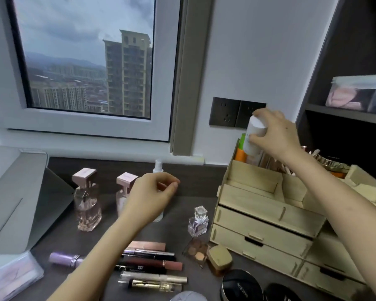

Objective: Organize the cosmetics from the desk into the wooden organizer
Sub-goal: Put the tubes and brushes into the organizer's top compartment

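My right hand (274, 132) grips a white bottle (254, 135) by its top, holding it over the back left compartment of the wooden organizer (267, 216), beside an orange and green tube (241, 152). My left hand (152, 195) hovers over the desk with fingers loosely curled and nothing in it, in front of a clear spray bottle (157, 168). Two pink-capped perfume bottles (87, 200) stand to its left, the second (124, 190) partly hidden by my hand. A small clear perfume bottle (198, 221) stands near the organizer. Lipsticks and mascaras (152, 266) lie in a row in front.
An eyeshadow palette (197, 250), a gold compact (220, 258) and black round compacts (240, 286) lie before the organizer's drawers. A purple tube (65, 258) and a plastic pouch (13, 276) lie at the left. A grey laptop-like box (13, 192) fills the left side. Dark shelves (345, 114) rise behind the organizer.
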A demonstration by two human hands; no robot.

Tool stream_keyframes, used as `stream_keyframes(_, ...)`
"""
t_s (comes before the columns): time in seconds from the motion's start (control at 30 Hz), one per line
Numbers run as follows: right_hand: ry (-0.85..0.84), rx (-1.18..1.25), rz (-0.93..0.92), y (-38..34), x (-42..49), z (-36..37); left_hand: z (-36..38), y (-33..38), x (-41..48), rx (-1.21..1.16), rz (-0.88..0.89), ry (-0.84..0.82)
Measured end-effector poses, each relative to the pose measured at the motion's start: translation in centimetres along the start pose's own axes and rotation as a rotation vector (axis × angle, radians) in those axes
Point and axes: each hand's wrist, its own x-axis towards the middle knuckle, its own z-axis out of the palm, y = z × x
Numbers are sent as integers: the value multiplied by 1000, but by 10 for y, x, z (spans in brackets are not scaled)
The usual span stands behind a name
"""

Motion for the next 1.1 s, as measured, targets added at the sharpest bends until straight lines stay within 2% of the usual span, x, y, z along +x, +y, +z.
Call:
stream_keyframes(0.23,-163,-314,-20,25,18,15,6,-9,11,34,10,-5)
stream_keyframes(0.4,-231,-293,45,40,23,26,16,-13,19,69,14,-28)
stream_keyframes(0.63,-252,-413,-10,41,26,30,31,-10,24,56,57,-60)
stream_keyframes(0.9,-227,-569,-78,39,22,30,31,-9,25,88,60,-50)
stream_keyframes(0.97,-156,-629,-111,32,17,25,27,-8,23,100,41,-32)
stream_keyframes(1.03,-36,-588,-151,15,6,18,20,-8,20,84,19,-11)
stream_keyframes(1.1,46,-407,-198,-11,-14,11,12,-8,13,67,1,-3)
